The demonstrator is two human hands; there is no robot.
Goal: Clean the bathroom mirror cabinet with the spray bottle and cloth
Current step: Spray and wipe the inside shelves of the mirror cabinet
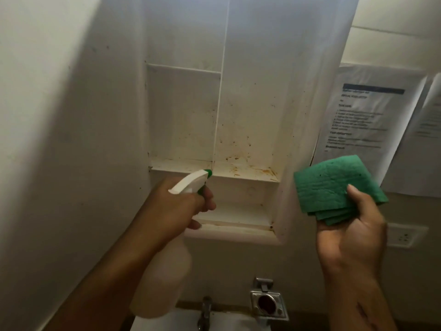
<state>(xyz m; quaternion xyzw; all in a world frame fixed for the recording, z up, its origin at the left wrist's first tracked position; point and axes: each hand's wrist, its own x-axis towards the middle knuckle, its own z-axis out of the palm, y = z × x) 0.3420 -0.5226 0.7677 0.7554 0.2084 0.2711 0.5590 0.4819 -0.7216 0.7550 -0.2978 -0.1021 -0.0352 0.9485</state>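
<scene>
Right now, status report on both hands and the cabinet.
Left hand grips spray bottle, nozzle toward cabinet. Right hand holds green cloth. Brown stains on shelf. Nothing blocking.

1. We face a pale wall (59, 115), shadowed along its left side and lower part.
2. To the right we see printed paper sheets (367, 120) stuck on the wall, their text too blurred to read.
3. Below them sits a white wall socket (405, 236).
4. At the bottom we make out a metal tap (205, 311) over a white basin (233, 322), with a square metal fitting (267, 304) beside it.
</scene>
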